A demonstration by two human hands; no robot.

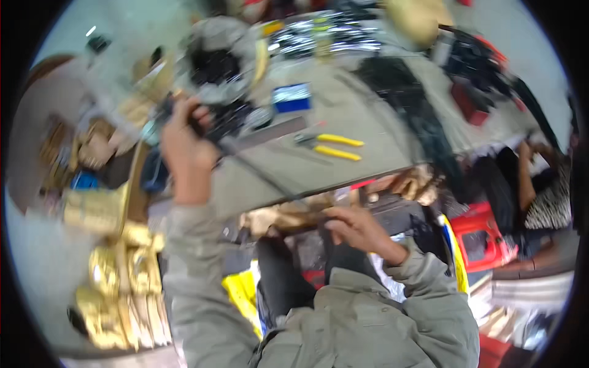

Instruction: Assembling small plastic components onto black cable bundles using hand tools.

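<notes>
My left hand [190,144] is raised over the left part of the table, its fingers closed round something black. From near it a dark narrow strip [261,175] slants down toward the table's near edge. The strip's lower end meets the closed fingers of my right hand [359,228], above my lap; blur hides the exact grip. Between and beyond the hands lie yellow-handled pliers [331,146], a grey flat bar [270,133] and a small blue box [291,98] with a silvery top.
A long black piece of material [408,101] lies across the table [362,113]. Silvery packets [343,34] and a grey bag [215,55] with black contents sit at the back. Gold packages [126,270] stand at left. Another person's arm [526,175] and a red stool [481,236] are at right.
</notes>
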